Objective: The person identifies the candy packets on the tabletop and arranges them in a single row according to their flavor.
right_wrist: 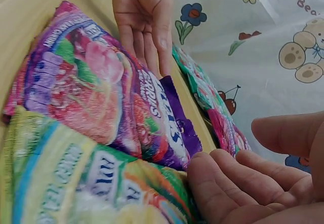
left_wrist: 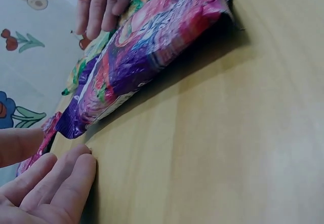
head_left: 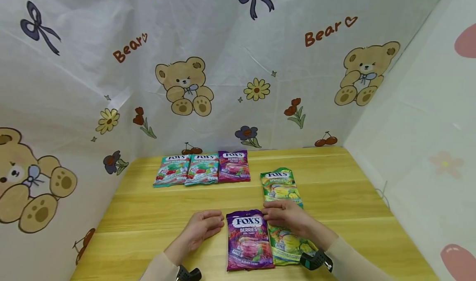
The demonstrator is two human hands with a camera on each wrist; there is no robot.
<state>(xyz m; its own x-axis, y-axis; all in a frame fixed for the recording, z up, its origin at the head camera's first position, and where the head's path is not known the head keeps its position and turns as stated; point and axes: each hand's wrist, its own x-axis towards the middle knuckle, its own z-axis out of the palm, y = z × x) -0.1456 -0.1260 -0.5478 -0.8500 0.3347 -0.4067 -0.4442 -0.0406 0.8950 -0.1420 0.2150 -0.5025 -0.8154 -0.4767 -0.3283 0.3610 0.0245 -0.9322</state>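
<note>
A purple Fox's Berries candy bag (head_left: 250, 241) lies face up at the table's front, between both hands. Just left of its top corner rests my left hand (head_left: 201, 230), fingers extended and apart from the bag. My right hand (head_left: 288, 217) reaches over a green and yellow candy bag (head_left: 288, 246) that lies along the purple bag's right side. Its fingertips (right_wrist: 200, 165) are right at the top of these two bags, fingers loosely extended. Beyond the right hand lies a second green and yellow bag, Fox's Spring Tea (head_left: 280, 184), its lower part hidden by the hand.
Along the back of the wooden table (head_left: 148, 219) stand two teal Mint Blossom bags, one on the left (head_left: 172, 171) and another beside it (head_left: 202, 169), then a purple Berries bag (head_left: 234, 166). A white bear-printed sheet (head_left: 223, 45) hangs behind, and a white wall (head_left: 416, 128) borders the right.
</note>
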